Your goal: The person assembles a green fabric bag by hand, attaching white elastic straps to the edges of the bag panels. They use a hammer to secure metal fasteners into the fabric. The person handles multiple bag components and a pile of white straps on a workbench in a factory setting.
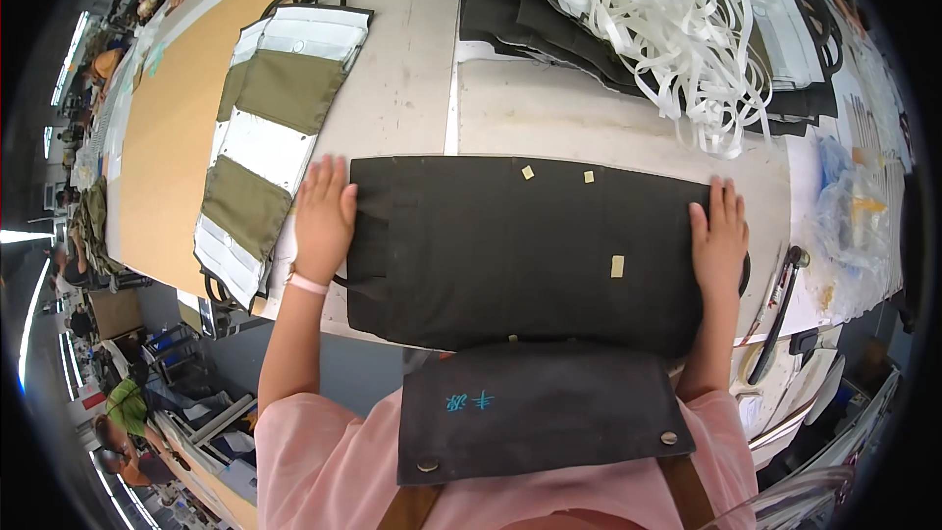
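A wide black fabric panel (491, 245) lies flat in front of me, with small pale yellow tape pieces (617, 266) stuck on it. A dark loop shows at its left end, and another peeks out at its right end. My left hand (326, 216) rests by the panel's upper left edge, fingers stretched out and thumb toward the fabric. At the opposite end, my right hand (719, 236) lies along the right edge with its fingers extended and its thumb over the fabric. Neither hand grips anything.
An olive and white pocketed fabric piece (280, 88) lies to the left. Dark fabric pieces (549, 25) are stacked at the far right under tangled white ribbons (677, 39). Scissors (775, 314) and clear plastic bags (852, 226) sit at the right. A dark apron flap (540, 422) hangs at the near edge.
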Demonstrator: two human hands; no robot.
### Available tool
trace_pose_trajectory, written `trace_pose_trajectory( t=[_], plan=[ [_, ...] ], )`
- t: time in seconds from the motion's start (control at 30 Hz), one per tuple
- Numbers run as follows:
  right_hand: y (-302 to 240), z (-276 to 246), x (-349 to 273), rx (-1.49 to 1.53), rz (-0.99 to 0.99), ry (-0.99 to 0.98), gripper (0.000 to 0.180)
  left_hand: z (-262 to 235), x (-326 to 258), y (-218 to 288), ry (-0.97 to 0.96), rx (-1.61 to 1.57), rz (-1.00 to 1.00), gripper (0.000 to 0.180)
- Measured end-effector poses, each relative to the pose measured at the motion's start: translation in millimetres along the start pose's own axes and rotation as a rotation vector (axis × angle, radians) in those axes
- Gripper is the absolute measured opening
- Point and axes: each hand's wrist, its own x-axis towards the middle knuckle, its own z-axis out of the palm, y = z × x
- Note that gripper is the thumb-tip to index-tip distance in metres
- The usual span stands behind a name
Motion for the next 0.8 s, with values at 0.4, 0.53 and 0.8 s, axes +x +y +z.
trace_pose_trajectory(
  t=[0.4,0.53,0.8],
  plan=[
    [26,12,-14,0.019,-0.071,0.099,0.049,-10,24,70,-0.045,-0.087,0.407,0.052],
    [29,18,-12,0.046,-0.068,0.138,0.05,-16,35,26,-0.115,0.105,0.234,0.048],
    [20,13,-10,0.058,0.037,0.335,0.041,-25,83,52,-0.406,-0.608,0.08,0.032]
  ],
)
